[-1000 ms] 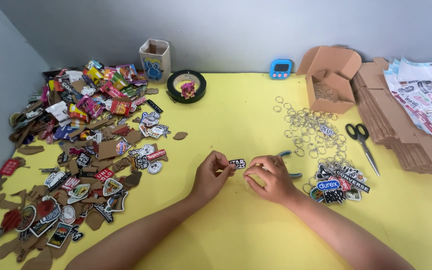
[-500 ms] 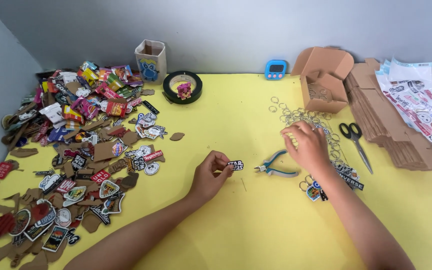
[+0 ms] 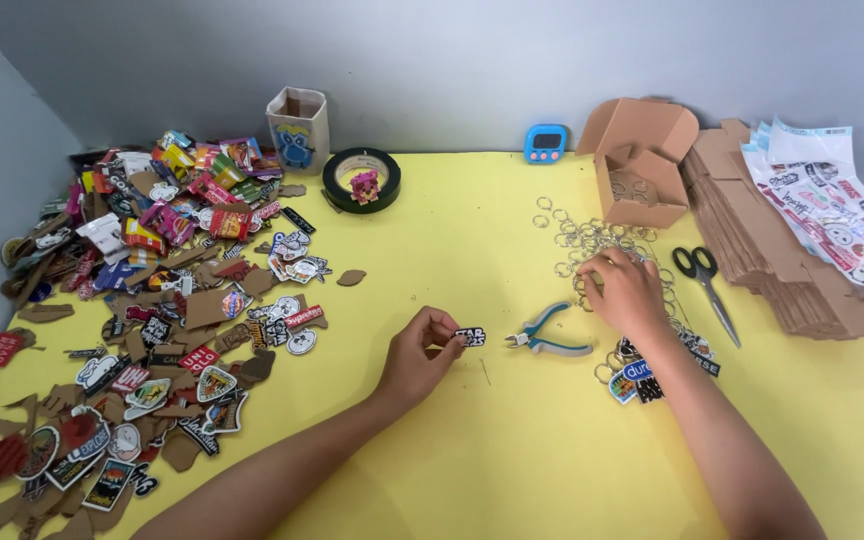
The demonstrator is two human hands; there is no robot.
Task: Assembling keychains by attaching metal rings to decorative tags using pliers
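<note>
The left hand point(image 3: 422, 352) is pinching a small black charm point(image 3: 470, 337) between thumb and fingertips, holding it just above the middle of the yellow bench point(image 3: 472, 460). The right hand point(image 3: 627, 290) is lying curled, palm down, on a scatter of metal key rings point(image 3: 562, 235) toward the right side of the bench; whether it is gripping a ring is hidden by the fingers. Small blue-handled pliers point(image 3: 550, 340) are lying between the two hands, just beside the charm. A cluster of finished keychains point(image 3: 642, 375) is sitting under the right wrist. Scissors point(image 3: 707, 285) are resting further right, next to a stack of flat cardboard point(image 3: 782, 270). An open cardboard box point(image 3: 642, 165) is standing near the far edge. A large heap of stickers and cardboard cutouts point(image 3: 152, 290) is covering the left side.
</note>
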